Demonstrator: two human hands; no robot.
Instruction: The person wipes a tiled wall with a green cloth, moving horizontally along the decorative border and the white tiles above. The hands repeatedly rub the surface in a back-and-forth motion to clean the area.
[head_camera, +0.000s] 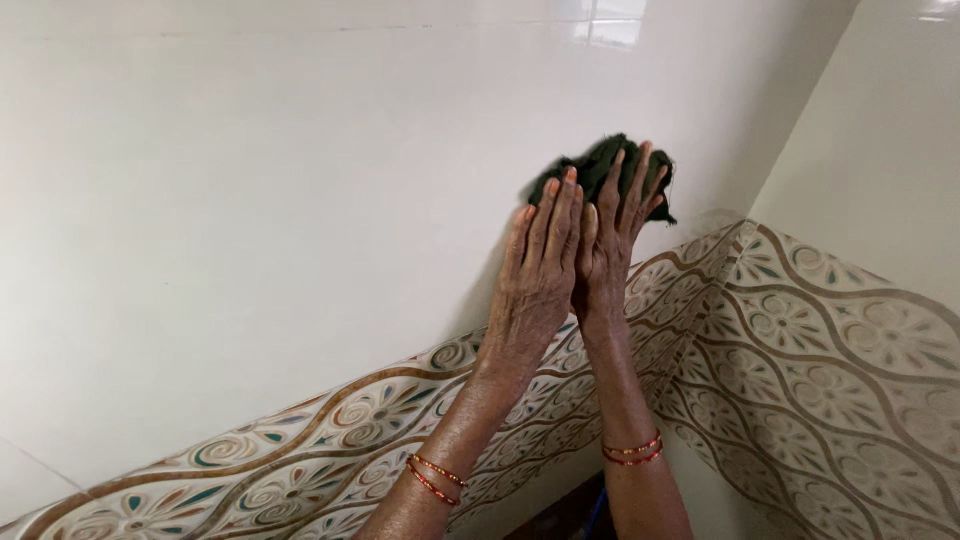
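A dark green cloth (592, 162) is pressed flat against the white tiled wall (250, 200) near the room's corner. My right hand (620, 225) lies over the cloth with its fingers spread, pushing it onto the tile. My left hand (540, 270) is flat beside it, its fingertips touching the cloth's lower left edge. Both wrists wear thin red and gold bangles.
A band of patterned tiles with brown swirls and flower shapes (800, 340) runs along both walls below the white ones. The two walls meet in a corner (745, 215) just right of the cloth. Something dark and a blue strip (595, 505) show low between my forearms.
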